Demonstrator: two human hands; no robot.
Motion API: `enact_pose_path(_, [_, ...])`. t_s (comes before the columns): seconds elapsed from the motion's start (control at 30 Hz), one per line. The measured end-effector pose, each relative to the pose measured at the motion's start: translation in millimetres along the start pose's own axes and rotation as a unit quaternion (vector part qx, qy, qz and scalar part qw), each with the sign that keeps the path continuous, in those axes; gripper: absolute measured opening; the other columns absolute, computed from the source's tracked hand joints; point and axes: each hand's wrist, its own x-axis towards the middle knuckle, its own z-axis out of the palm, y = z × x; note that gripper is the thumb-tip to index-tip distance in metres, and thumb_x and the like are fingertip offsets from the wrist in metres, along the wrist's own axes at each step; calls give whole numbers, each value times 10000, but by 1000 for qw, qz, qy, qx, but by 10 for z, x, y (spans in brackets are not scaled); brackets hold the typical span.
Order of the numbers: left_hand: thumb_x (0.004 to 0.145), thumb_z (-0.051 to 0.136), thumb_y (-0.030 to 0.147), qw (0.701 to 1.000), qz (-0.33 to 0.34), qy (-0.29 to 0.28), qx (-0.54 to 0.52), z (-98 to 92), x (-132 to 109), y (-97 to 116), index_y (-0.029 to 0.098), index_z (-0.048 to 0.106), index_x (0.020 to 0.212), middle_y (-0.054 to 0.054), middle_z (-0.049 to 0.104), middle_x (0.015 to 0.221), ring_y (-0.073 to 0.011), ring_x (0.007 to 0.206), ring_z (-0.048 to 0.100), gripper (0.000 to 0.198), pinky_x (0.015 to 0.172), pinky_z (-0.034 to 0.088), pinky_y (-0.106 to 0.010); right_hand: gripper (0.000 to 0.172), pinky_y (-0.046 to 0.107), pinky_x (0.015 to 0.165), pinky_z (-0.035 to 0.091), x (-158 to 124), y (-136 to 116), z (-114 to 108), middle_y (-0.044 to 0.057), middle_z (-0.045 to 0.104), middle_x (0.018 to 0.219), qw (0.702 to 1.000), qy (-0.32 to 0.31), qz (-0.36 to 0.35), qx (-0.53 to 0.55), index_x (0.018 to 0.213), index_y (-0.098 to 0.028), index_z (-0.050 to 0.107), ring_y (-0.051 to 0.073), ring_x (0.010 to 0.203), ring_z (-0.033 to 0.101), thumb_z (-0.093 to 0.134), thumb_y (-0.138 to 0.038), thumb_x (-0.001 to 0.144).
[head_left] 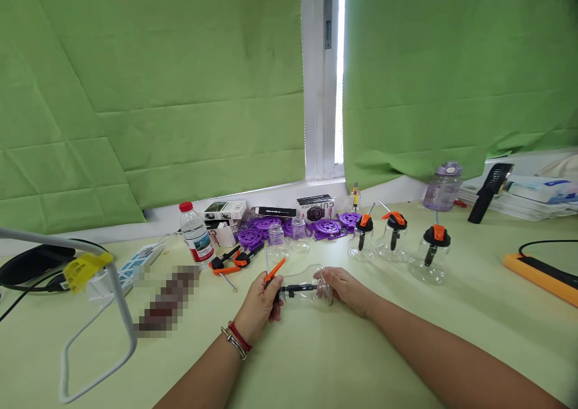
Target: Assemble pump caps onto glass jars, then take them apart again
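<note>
A clear bottle (307, 277) lies on its side between my hands, a little above or on the table; I cannot tell which. My left hand (265, 297) is closed around its black cap with an orange lever (275, 271), at the neck end. A black tube (298, 288) runs inside the bottle from the cap. My right hand (347, 288) grips the wide base end. Two loose black-and-orange caps (237, 261) lie beyond my left hand. Behind the held bottle stand two clear bottles without caps (300, 237). Three capped bottles (428, 270) stand upright to the right.
Purple spoked parts (326, 227) and small boxes (226, 209) line the back. A red-capped water bottle (196, 235) and a power strip (139, 268) are left, beside a white metal frame (120, 300). On the right are a lilac bottle (442, 189) and an orange-black object (542, 276).
</note>
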Motion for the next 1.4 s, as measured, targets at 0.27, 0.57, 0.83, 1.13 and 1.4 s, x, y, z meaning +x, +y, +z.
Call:
enact_pose_path(0.27, [729, 533, 584, 999, 2, -4, -50, 56, -38, 58, 197, 394, 811, 49, 562, 562, -121, 387, 556, 419, 344, 367, -215, 739, 264, 515, 376, -4, 0, 20, 44, 617, 643, 999, 19, 23, -38, 827, -121, 585, 102, 443, 462, 254, -778, 751])
enact_pose_path(0.57, [729, 550, 550, 994, -31, 22, -100, 4, 24, 9, 202, 423, 798, 42, 569, 547, -99, 391, 516, 377, 361, 347, -204, 640, 271, 599, 453, -60, -26, -18, 85, 488, 1199, 998, -10, -59, 31, 1325, -274, 399, 155, 805, 539, 502, -602, 785])
enact_pose_path(0.83, [750, 508, 595, 995, -32, 16, -93, -24, 42, -1, 211, 395, 818, 51, 570, 553, -98, 375, 508, 407, 349, 347, -202, 655, 262, 619, 464, -31, -7, -33, 68, 457, 1174, 993, -44, -65, 90, 1300, -300, 398, 103, 734, 551, 678, -419, 720])
enact_pose_path(1.13, [762, 471, 617, 998, -27, 1, -63, 13, -10, 36, 196, 398, 899, 58, 564, 544, -98, 351, 495, 449, 329, 329, -202, 476, 207, 420, 273, -5, 5, -65, -34, 528, 578, 1000, -6, -11, -23, 905, -145, 572, 45, 381, 350, 475, -600, 804])
enact_pose_path(1.4, [771, 460, 618, 997, -42, -8, -70, 8, 10, -2, 192, 415, 918, 47, 578, 554, -96, 347, 486, 453, 323, 309, -199, 547, 230, 466, 275, 37, 62, -38, -53, 419, 401, 999, 23, -7, -24, 734, -142, 587, 76, 400, 346, 378, -637, 831])
